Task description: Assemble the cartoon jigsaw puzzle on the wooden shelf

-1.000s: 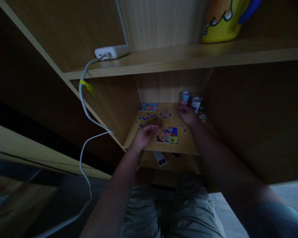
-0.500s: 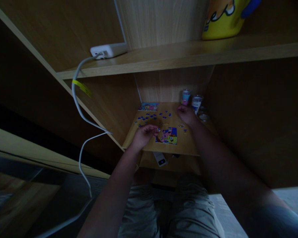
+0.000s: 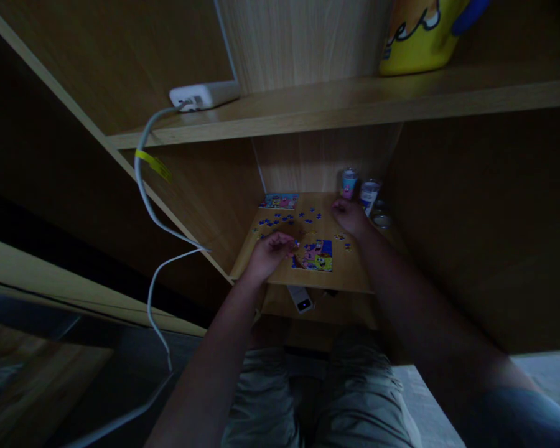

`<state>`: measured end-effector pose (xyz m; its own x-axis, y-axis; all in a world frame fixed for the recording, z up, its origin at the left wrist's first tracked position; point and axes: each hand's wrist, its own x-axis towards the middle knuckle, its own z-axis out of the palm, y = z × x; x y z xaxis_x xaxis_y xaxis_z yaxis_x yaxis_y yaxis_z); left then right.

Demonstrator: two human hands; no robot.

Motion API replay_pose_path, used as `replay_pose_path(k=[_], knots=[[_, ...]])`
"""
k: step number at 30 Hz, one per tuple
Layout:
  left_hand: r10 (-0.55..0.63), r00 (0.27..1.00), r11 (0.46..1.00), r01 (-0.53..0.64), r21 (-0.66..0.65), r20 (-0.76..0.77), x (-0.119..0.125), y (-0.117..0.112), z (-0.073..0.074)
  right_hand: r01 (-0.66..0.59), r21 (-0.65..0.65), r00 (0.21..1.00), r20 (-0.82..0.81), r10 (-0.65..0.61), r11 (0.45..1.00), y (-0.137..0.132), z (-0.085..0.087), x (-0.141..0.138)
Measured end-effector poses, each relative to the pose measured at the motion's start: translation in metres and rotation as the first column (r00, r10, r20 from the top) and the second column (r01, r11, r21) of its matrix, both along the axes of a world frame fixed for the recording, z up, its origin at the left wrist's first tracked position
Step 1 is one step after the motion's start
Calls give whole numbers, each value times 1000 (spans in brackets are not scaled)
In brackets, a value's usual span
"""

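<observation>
My left hand (image 3: 274, 250) is closed in a pinch on a small jigsaw puzzle piece (image 3: 297, 244), just over the left edge of a partly assembled jigsaw puzzle (image 3: 324, 256) with yellow and pink cartoon figures. Several loose blue puzzle pieces (image 3: 284, 218) lie scattered on the shelf board behind that hand. Further back on the right, my right hand (image 3: 349, 214) has its fingers curled in beside the clear cups; whatever they hold, if anything, is hidden. Between the right forearm and the puzzle lie a few more loose pieces (image 3: 340, 237).
A picture card (image 3: 280, 201) lies at the back left. Two clear printed cups (image 3: 349, 184) and a round lid (image 3: 381, 221) stand at the back right. Overhead, a shelf (image 3: 308, 112) carries a white power bank (image 3: 205, 95) with a hanging cable (image 3: 140, 180) and a yellow mug (image 3: 417, 43).
My left hand shifts very slightly, still pinching the puzzle piece by the puzzle's left edge. The right hand stays almost where it was.
</observation>
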<state>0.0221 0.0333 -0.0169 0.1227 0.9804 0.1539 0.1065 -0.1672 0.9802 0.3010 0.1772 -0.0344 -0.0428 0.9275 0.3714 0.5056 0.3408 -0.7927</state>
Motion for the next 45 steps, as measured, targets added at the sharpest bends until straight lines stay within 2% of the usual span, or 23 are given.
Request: replay_pose_path(k=[4, 6, 9, 12, 15, 17, 19, 21, 23, 25, 28, 30, 33, 37, 40, 45], knots=[[32, 996, 999, -30, -22, 83, -2, 1, 2, 2, -13, 1000, -8, -2, 1000, 0, 0, 0], [103, 977, 994, -96, -46, 186, -6, 2, 3, 0, -24, 1000, -7, 0, 1000, 0, 1, 0], [255, 895, 966, -222, -131, 367, -14, 5, 4, -10, -31, 1000, 0, 10, 999, 0, 2, 0], [352, 782, 936, -288, -202, 515, -23, 8, 4, -21, -38, 1000, -1, 21, 999, 0, 3, 0], [398, 699, 917, -323, -234, 594, -28, 11, 4, -24, -37, 1000, 13, 24, 999, 1, 2, 0], [419, 686, 907, -352, -233, 595, -28, 12, 2, -18, -28, 999, 32, 19, 999, 1, 1, 1], [423, 719, 903, -382, -194, 551, -26, 13, 0, -12, -27, 999, 42, 13, 1000, 2, 0, 2], [414, 796, 906, -409, -112, 441, -22, 12, -4, -10, -33, 999, 40, 11, 999, 4, -2, 2], [383, 895, 918, -396, 14, 229, -15, 11, -5, -17, -27, 999, 31, 18, 1000, 5, -4, 1], [329, 943, 938, -319, 137, -53, -8, 8, -5, -29, -12, 999, 16, 30, 999, 7, -7, 1], [271, 876, 953, -185, 240, -400, 0, 5, -2, -38, 11, 999, -8, 38, 999, 9, -10, 0], [282, 811, 950, -160, 270, -512, 3, 4, 1, -30, 20, 999, -12, 31, 999, 9, -13, 1], [367, 756, 924, -231, 304, -542, 2, 3, 1, -41, 15, 999, -32, 42, 999, 11, -16, 1], [464, 722, 884, -346, 314, -513, -1, 5, -2, -43, 6, 995, -95, 43, 999, 15, -18, 3], [465, 729, 884, -354, 305, -502, -3, 7, -5, 25, -22, 968, -248, -30, 999, 21, -18, 7], [434, 786, 900, -353, 257, -441, -8, 11, -9, 154, -43, 860, -486, -155, 987, 26, -16, 13]])
